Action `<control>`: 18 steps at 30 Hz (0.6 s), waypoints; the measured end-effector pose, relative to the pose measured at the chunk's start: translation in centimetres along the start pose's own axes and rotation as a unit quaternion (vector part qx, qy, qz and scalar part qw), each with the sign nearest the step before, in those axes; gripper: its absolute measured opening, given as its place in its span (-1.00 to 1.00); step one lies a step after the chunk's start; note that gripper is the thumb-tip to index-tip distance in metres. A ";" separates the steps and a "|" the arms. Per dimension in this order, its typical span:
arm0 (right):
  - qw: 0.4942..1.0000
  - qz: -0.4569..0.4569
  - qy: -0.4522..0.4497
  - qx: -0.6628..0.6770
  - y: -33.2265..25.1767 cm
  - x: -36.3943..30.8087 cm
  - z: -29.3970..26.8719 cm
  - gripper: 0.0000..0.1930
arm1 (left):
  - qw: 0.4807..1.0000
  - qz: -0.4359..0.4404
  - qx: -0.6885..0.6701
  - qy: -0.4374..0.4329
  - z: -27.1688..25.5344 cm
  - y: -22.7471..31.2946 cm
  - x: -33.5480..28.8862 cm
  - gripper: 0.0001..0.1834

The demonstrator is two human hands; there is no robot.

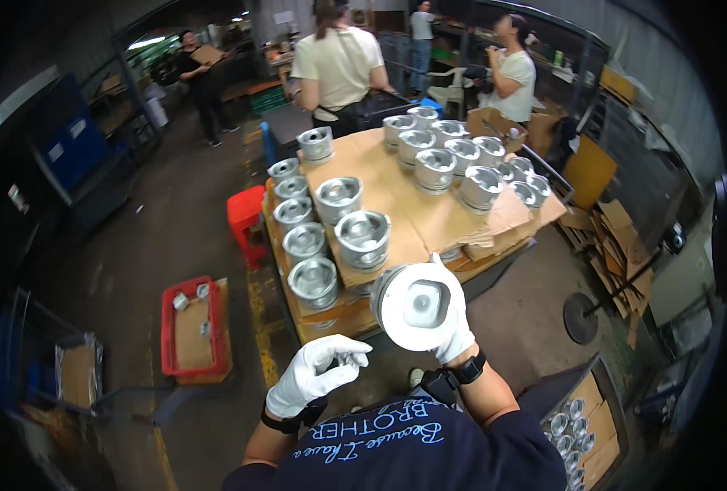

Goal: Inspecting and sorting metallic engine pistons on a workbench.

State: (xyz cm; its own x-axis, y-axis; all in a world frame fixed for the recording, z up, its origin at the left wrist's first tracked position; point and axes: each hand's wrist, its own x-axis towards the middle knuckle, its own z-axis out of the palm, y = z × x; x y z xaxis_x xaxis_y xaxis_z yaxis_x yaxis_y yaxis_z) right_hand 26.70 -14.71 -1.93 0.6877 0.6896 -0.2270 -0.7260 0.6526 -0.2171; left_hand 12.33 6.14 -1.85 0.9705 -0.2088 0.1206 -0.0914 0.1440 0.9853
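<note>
The right hand (457, 326) grips a round metal piston (419, 304) at the cardboard-topped table's (388, 184) near edge; the left hand (318, 372) is near, bent fingers a bit apart – other pistons (363, 239) crowd the table; a red stool (246, 213) and red tray (168, 335) sit left.

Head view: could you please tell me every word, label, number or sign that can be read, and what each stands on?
Wearer's dark navy shirt: light-blue lettering, legible, but I won't copy its words.
Large blue cabinet-like unit: white rectangular labels, too small to read.
White sheet at the back: too small to read.
Silver round metal piston in the white-gloved right hand: no lettering can be made out.
</note>
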 end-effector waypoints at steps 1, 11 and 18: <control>1.000 0.016 -0.004 -0.001 0.5 0.5 -0.2 -0.51 | 1.000 0.006 0.012 0.004 0.2 0.2 -0.6 -0.64; 0.960 0.250 -0.125 -0.018 4.9 4.4 2.8 -0.46 | 0.974 0.110 0.053 0.190 4.4 1.0 -6.5 -0.34; 0.885 0.419 -0.204 0.016 5.2 6.0 2.3 -0.40 | 0.944 0.139 0.028 0.297 10.4 -0.1 -6.6 -0.29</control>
State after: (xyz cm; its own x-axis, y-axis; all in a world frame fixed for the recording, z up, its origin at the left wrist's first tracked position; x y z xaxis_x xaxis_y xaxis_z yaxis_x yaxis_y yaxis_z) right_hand 27.04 -6.47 -2.25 -0.1451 0.9871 0.0681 -0.9847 -0.1373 -0.1070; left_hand 3.65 -2.56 -1.50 0.8594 0.4114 0.3036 -0.3576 0.0592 0.9320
